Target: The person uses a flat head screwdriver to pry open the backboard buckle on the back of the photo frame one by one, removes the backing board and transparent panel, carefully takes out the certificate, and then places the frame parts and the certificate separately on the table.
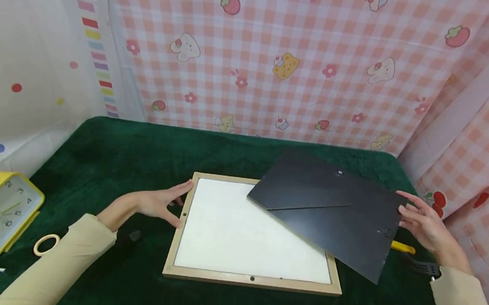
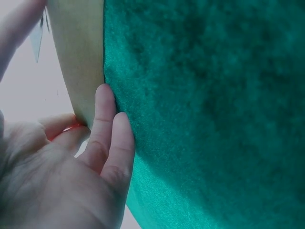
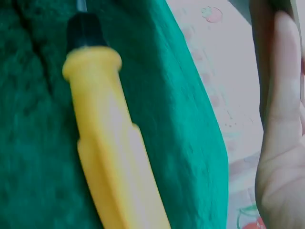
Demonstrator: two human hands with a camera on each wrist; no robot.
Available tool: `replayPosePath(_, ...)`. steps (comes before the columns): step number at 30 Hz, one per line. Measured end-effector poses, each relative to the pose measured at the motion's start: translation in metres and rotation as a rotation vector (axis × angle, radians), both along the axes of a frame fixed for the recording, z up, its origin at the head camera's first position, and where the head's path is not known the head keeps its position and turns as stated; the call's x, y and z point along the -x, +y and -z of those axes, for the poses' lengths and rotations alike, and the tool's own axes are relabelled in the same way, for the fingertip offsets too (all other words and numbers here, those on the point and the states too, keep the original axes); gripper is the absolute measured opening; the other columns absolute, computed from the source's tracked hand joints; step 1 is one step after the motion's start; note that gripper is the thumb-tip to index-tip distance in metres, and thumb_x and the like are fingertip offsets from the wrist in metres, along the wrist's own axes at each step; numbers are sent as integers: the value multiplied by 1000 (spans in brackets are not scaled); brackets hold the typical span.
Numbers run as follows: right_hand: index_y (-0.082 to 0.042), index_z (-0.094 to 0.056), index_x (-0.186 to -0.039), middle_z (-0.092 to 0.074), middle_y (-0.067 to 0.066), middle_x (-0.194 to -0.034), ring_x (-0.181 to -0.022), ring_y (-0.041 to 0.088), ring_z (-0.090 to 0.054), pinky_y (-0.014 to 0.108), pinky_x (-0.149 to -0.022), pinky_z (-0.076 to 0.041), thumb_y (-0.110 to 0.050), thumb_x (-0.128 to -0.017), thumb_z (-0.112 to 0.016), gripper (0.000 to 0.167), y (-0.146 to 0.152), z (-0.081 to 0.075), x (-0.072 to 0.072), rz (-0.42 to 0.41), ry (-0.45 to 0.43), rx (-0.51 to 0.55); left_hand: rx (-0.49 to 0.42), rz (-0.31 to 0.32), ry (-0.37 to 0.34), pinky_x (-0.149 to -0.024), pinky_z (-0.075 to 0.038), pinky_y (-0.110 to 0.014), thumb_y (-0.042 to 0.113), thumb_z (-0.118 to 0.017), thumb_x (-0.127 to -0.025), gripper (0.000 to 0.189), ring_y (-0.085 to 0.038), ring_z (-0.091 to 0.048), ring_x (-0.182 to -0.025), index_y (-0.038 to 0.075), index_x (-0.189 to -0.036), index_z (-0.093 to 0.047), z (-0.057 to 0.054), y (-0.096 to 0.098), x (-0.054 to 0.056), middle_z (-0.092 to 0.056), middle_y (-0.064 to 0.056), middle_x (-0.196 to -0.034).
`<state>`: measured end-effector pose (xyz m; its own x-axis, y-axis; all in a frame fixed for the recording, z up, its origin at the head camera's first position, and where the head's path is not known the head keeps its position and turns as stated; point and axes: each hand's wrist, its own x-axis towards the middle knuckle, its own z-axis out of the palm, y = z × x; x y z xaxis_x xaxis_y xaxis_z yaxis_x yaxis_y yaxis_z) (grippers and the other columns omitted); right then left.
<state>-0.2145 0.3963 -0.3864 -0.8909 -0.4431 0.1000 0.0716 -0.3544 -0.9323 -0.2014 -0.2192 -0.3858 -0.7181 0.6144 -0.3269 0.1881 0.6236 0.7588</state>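
Observation:
A light wooden picture frame [image 1: 209, 275] lies on the green cloth, with a white panel [image 1: 238, 233] inside it. My left hand [image 1: 154, 204] touches the frame's left rail with thumb and fingertips; the left wrist view shows two fingers along the rail's outer side. On the right, my right hand [image 1: 426, 224] holds a black backing board [image 1: 328, 235] by its right edge, thumb and fingers pinching it. The board is tilted, with its stand flap [image 1: 305, 195] facing up, and it covers the frame's upper right part. Under my right hand lies a yellow-handled screwdriver [image 3: 109, 143].
At the left stands a yellow clock [image 1: 2, 219], with a wooden ring [image 1: 46, 245] beside my left sleeve. A small dark object [image 1: 135, 235] lies near my left wrist. A checked curtain [image 1: 248, 100] hangs behind the green cloth [image 1: 150, 150].

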Motion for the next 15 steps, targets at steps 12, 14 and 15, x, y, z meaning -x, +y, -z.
replayPosePath(12,-2,-58,-110,-61,11,-88,-72,26,-61,33,-66,-49,11,-89,-36,33,25,-1,-24,287,-107,287,-7,14,3,-95,-22,-50,29,-70,-75,103,-31,-30,-112,7,-141,7,2,0,2,7,-13,-143)
replayPosePath(14,-1,-59,-107,-60,12,-85,-71,26,-61,34,-64,-50,11,-89,-38,31,26,-1,-27,336,-125,314,-7,13,0,-95,-22,-50,30,-70,-76,103,-32,-29,-112,7,-141,7,3,0,2,8,-13,-143)
replayPosePath(15,-1,-60,-106,-60,12,-85,-71,26,-61,34,-64,-50,11,-88,-39,30,27,-1,-28,363,-140,324,-6,11,-3,-95,-22,-51,30,-70,-76,103,-32,-29,-112,7,-141,7,2,0,2,8,-13,-143)
